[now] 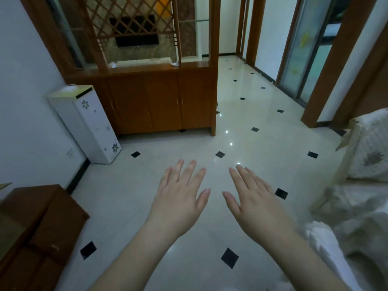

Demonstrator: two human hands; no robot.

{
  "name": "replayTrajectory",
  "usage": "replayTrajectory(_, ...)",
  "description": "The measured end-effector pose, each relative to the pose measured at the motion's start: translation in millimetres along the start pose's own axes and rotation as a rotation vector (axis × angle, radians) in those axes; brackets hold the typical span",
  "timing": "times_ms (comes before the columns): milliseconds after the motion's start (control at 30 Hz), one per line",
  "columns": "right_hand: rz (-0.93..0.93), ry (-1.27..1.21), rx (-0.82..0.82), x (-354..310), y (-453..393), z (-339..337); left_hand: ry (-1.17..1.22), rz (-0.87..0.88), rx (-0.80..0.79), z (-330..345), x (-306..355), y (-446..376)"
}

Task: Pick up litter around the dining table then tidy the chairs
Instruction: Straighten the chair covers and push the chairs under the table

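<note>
My left hand (180,198) and my right hand (254,202) are held out side by side, backs up, over the pale tiled floor (241,127). The fingers of both are straight and spread, and neither holds anything. No litter and no dining table show in this view. At the right edge stands a light chair (348,148) covered with a white patterned cloth, partly cut off by the frame.
A wooden divider cabinet with lattice (159,101) stands ahead at the left. A white floral appliance (88,124) leans by the wall. A brown wooden cabinet (35,234) fills the lower left corner. Sliding glass doors (304,51) are at the far right. White fabric (327,248) lies at the lower right.
</note>
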State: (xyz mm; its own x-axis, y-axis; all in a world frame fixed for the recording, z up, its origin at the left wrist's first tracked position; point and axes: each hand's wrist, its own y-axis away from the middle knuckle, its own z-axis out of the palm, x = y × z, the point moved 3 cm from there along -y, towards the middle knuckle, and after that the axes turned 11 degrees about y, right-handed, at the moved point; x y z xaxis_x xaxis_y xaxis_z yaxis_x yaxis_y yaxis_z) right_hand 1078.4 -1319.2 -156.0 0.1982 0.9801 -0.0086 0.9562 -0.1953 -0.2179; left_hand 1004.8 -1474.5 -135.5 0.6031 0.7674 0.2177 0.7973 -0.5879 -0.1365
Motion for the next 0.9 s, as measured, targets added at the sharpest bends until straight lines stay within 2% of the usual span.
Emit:
replayTrajectory(333, 0.086, 0.092, -0.023, 29.8, -183.0, 61.3, 0.002, 0.089, -0.033, 36.1, -67.9, -191.1)
replayTrajectory(500, 0.174, 0.062, -0.004, 40.0, -280.9, 63.9, -0.006, 0.149, -0.021, 35.5, -94.8, -298.2)
replayTrajectory(700, 0.306, 0.108, 0.016, 88.5, -347.6, 74.9, 0.041, 0.301, -0.036, 47.8, -80.1, -412.0)
replayTrajectory(900, 0.484, 0.184, -0.004, 170.1, -394.7, 93.6, 0.117, 0.44, -0.088, 70.3, -21.2, -514.9)
